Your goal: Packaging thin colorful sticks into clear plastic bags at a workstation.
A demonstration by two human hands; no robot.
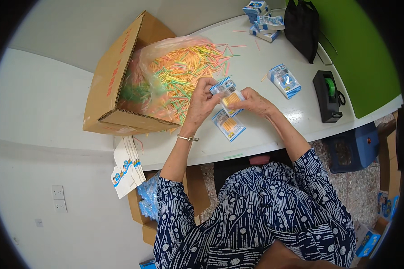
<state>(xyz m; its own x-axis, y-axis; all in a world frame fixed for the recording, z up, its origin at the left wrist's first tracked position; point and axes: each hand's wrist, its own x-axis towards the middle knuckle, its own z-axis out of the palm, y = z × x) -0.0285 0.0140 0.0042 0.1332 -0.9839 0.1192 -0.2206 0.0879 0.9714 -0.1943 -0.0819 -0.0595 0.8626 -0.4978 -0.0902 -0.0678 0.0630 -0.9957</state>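
Observation:
My left hand (203, 102) grips the left side of a small clear packet (231, 99) with blue striped ends. Yellow-orange sticks show through its window. On the packet's right side, my right hand (255, 103) is closed with the thumb over the front. Just below them a similar filled packet (229, 127) lies flat on the white table. To my left, a heap of thin pastel sticks (184, 67) in yellow, orange, pink and green spills out of a clear plastic bag, close beside my left hand.
An open cardboard box (107, 85) lies on its side around the bag. A packet stack (286, 80) sits at right, beside a black tape dispenser (327, 96). Blue-white boxes (265, 22) and a black bag (301, 29) stand at the back. Folded white cartons (128, 166) hang at the left edge.

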